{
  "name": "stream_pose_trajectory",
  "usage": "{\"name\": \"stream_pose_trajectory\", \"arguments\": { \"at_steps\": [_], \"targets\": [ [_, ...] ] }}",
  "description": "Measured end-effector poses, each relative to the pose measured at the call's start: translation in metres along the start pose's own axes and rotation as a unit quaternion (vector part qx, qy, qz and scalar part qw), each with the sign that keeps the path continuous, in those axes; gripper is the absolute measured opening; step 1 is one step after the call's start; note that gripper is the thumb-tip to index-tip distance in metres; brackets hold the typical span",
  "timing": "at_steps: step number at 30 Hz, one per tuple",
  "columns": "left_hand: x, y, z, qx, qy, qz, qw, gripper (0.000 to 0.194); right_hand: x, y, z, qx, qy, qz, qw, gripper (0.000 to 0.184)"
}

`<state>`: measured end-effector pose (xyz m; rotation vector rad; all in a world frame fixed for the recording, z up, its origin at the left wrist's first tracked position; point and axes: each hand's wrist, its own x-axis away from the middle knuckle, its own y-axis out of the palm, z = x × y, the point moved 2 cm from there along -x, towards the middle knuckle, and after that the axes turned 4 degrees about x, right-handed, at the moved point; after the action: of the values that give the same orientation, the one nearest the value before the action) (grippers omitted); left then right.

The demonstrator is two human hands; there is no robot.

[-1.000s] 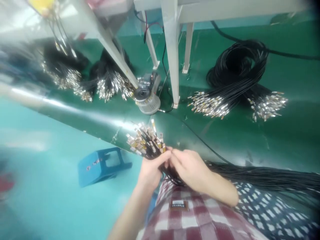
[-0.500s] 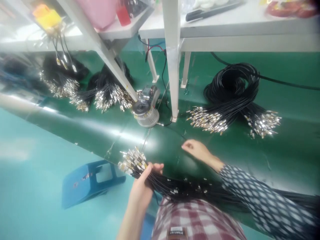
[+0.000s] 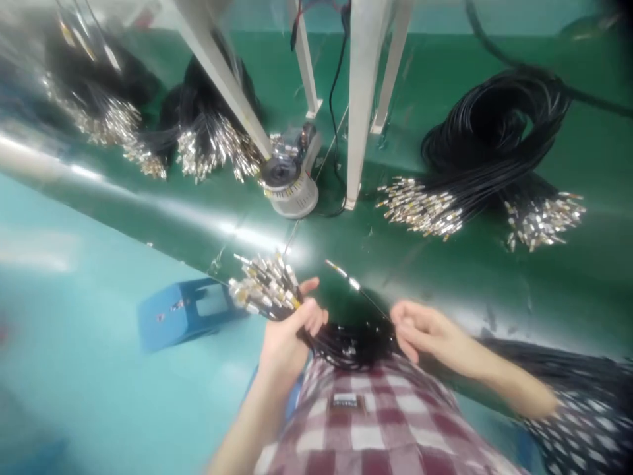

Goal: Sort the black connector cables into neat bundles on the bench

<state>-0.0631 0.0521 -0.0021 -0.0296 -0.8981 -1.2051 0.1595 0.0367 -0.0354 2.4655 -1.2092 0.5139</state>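
Note:
My left hand [image 3: 291, 333] is wrapped round a bundle of black cables [image 3: 267, 284], just below their silvery connector ends, which fan out up and to the left. Between the thumb and fingers of my right hand [image 3: 425, 330] is a single black cable [image 3: 372, 302]. Its metal-tipped end points up and left, apart from the bundle. The black lengths of the bundle droop between my hands, over my lap. More black cable [image 3: 554, 359] stretches across the green bench [image 3: 316, 244] to the right, partly behind my right forearm.
A grey round device [image 3: 291, 194] stands by the white shelf legs [image 3: 363, 119]. Coiled cable bundles [image 3: 494, 125] lie at the right, and more cable bundles [image 3: 208, 132] at the left. A blue stool [image 3: 182, 313] is on the floor past the bench edge.
My right hand has drawn back toward me, and a single cable end now stands out from it. My left hand still holds the bundle. The view has tilted downward.

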Motion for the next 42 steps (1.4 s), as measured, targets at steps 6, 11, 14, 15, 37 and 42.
{"name": "stream_pose_trajectory", "arguments": {
  "at_steps": [6, 11, 14, 15, 37, 42],
  "targets": [
    [0.02, 0.022, -0.002, -0.067, 0.036, -0.062, 0.995, 0.014, 0.06, 0.016, 0.017, -0.09, 0.05, -0.066, 0.993, 0.039],
    [0.035, 0.023, -0.004, -0.109, 0.057, -0.062, 0.991, 0.01, 0.061, 0.015, 0.004, -0.004, 0.047, -0.115, 0.992, 0.035],
    [0.043, 0.026, -0.006, -0.119, 0.066, -0.067, 0.988, 0.011, 0.051, 0.016, -0.028, 0.165, -0.013, 0.014, 0.986, 0.026],
    [0.045, 0.028, -0.007, -0.122, 0.068, -0.068, 0.988, 0.011, 0.046, 0.019, -0.04, 0.203, -0.04, 0.06, 0.977, 0.023],
    [0.027, 0.01, -0.007, -0.031, 0.053, -0.022, 0.998, 0.019, 0.06, 0.039, -0.017, 0.37, -0.064, 0.045, 0.926, 0.038],
    [0.017, 0.002, -0.008, -0.029, 0.051, -0.031, 0.998, 0.015, 0.057, 0.042, -0.011, 0.33, -0.073, 0.089, 0.937, 0.026]
  ]
}}
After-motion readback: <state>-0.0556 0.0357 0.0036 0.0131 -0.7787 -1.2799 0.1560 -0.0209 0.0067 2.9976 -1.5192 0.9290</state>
